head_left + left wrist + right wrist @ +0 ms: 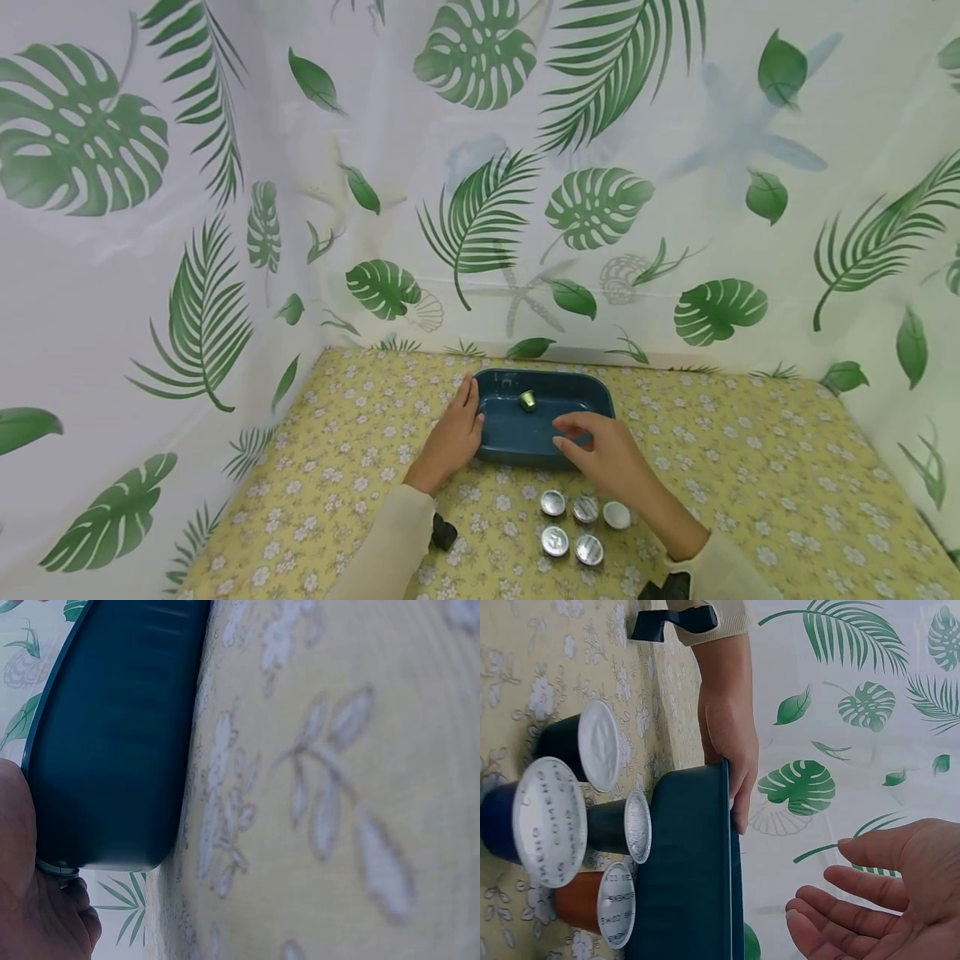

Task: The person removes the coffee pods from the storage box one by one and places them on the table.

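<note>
A dark blue rectangular dish sits on the table with a green-gold coffee capsule lying inside, toward the back. At the dish's left side, my left hand holds the rim, thumb over the inner edge and fingers along the outside. My right hand hovers over the dish's front right part, fingers bent and thumb apart from the fingertips. In the right wrist view nothing shows between those fingers. Below this hand, in front of the dish, several coffee capsules stand lid-up in two rows.
The table is covered by a yellow floral cloth. White leaf-print sheets rise behind it and at both sides. In the right wrist view, a blue capsule, an orange one and dark ones stand close to the dish's front wall.
</note>
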Tool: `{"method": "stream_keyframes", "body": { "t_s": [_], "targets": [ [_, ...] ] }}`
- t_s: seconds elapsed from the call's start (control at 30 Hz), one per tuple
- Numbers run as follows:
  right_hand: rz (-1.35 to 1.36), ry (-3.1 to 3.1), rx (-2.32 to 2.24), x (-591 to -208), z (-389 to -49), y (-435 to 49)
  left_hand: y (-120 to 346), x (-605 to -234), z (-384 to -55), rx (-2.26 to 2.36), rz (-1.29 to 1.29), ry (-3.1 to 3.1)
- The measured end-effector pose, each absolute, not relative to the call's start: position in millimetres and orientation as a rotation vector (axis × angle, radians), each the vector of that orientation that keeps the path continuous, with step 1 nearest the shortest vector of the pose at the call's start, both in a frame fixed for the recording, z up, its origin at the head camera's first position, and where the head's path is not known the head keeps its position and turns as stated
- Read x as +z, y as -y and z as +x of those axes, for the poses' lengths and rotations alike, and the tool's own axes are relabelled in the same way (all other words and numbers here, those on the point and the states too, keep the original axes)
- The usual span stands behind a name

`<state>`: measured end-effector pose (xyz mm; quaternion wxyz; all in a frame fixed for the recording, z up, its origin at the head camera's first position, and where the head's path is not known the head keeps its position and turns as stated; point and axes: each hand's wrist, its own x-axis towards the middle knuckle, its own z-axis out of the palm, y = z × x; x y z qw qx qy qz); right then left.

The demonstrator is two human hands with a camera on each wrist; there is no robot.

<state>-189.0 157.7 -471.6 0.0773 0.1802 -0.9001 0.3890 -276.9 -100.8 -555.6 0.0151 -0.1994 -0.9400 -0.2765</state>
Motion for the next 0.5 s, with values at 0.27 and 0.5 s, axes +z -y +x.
{"method": "stream_keyframes", "body": {
  "t_s": [0.27, 0.5],
  "targets": [
    [0.545, 2.686, 1.123, -470.1, -202.6, -146.8, 102.5, -556.6, -276.9, -0.847, -0.632, 2.938],
    [0.559, 2.658, 1.105, -469.2, -215.4, -137.3, 103.9, -556.3, -278.4, -0.851, -0.635, 2.921]
  ]
}}
